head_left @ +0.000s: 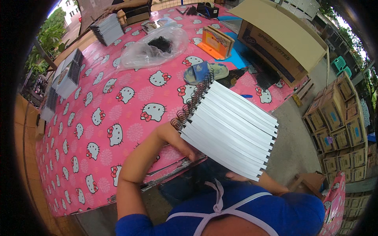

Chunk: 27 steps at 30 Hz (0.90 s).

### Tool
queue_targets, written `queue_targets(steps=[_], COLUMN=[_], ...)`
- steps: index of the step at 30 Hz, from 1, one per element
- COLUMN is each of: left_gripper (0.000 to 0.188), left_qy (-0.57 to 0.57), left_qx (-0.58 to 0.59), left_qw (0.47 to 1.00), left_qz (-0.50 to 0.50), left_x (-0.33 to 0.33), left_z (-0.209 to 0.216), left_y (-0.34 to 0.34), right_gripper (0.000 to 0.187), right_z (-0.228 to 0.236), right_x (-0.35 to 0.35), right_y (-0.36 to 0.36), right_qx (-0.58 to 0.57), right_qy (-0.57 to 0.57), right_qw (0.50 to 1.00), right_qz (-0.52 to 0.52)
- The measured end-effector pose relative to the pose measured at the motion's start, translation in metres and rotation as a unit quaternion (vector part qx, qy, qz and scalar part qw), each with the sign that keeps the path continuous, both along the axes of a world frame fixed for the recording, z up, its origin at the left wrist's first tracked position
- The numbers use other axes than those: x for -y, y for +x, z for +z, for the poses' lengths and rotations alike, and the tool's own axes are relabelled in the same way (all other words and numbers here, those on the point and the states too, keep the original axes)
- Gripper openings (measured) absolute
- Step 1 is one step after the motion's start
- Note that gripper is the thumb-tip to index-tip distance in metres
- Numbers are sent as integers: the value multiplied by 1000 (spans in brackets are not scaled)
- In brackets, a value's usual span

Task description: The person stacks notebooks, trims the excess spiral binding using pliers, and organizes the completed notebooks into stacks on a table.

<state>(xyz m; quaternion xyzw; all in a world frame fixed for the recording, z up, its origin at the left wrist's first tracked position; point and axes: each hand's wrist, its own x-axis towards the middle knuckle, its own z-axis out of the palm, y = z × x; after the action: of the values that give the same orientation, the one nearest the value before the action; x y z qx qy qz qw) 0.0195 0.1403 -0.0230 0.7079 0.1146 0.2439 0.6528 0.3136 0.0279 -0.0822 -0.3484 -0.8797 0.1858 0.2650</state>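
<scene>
Left hand (177, 141): nearest the coil end of the notebook stack, on the near left of the open carton (271, 53); bent in under the stack, most fingers hidden, so whether it pinches or only props cannot be told. Right hand (237, 177): nearer the person than the carton, showing only in part below the stack's near edge, toward the end away from the coils; spread or closed, cannot be told. Notebook stack (232, 128): one fanned set of spiral-bound books, white page edges upward, nearer the person than the carton and to its left, apart from it; lies to the right of the left hand and beyond the right hand. Long axis: slanting, from the far left of the set to its near right, the near end farther from the carton's left wall. Direction: black wire coils (193, 103) point left, away from the carton; the opposite end, dark at its corners, faces right. Surface (132, 133): pink printed cover, extending to the carton's left; its near edge passes beneath the left hand.
</scene>
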Motion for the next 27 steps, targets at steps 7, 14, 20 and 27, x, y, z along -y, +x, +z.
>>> queue_targets(steps=[7, 14, 20, 27], left_gripper=[41, 41, 49, 49], left_qy=[174, 179, 242, 206], left_qx=[-32, -6, -6, -11], left_qw=[984, 984, 970, 978], left_qz=[5, 23, -13, -17], left_x=[-16, -13, -19, -16], left_z=[-25, -23, -25, -17], left_y=[-1, -1, -4, -7], right_gripper=[82, 120, 111, 108], right_z=[-25, 91, 125, 143], right_x=[-6, -44, -50, -56], right_y=[7, -16, 14, 11], right_qx=[15, -351, -200, -154], right_qy=[-4, 168, 161, 171], right_qw=[999, 918, 965, 970], right_qz=[-50, -76, -45, -72])
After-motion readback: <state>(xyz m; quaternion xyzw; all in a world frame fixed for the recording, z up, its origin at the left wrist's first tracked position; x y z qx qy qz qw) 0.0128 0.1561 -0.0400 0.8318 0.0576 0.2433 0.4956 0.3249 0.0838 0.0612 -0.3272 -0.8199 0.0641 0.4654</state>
